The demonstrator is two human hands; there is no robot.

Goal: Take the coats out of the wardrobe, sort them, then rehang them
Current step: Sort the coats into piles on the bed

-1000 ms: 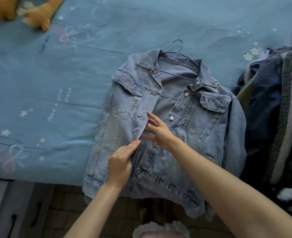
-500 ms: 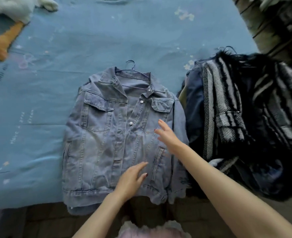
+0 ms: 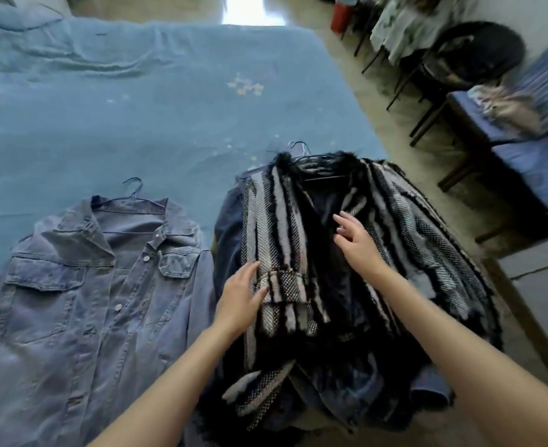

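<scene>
Both hands have left the denim jacket [image 3: 95, 285], flat on the bed [image 3: 137, 108], and now rest open-fingered, left hand [image 3: 240, 301] and right hand [image 3: 356, 243], on the striped coat [image 3: 298, 253] beside it, apparently to sort it next.

On the bed [image 3: 169, 91] before you, a jacket [image 3: 82, 301] lies left, a coat pile [image 3: 347, 285] just right of it under both hands, chairs [image 3: 508, 124] farther right.

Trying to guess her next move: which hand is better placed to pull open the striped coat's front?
Probably the right hand: it lies at the centre opening of the black-and-white striped woven coat. The left hand rests on its outer panel.
</scene>
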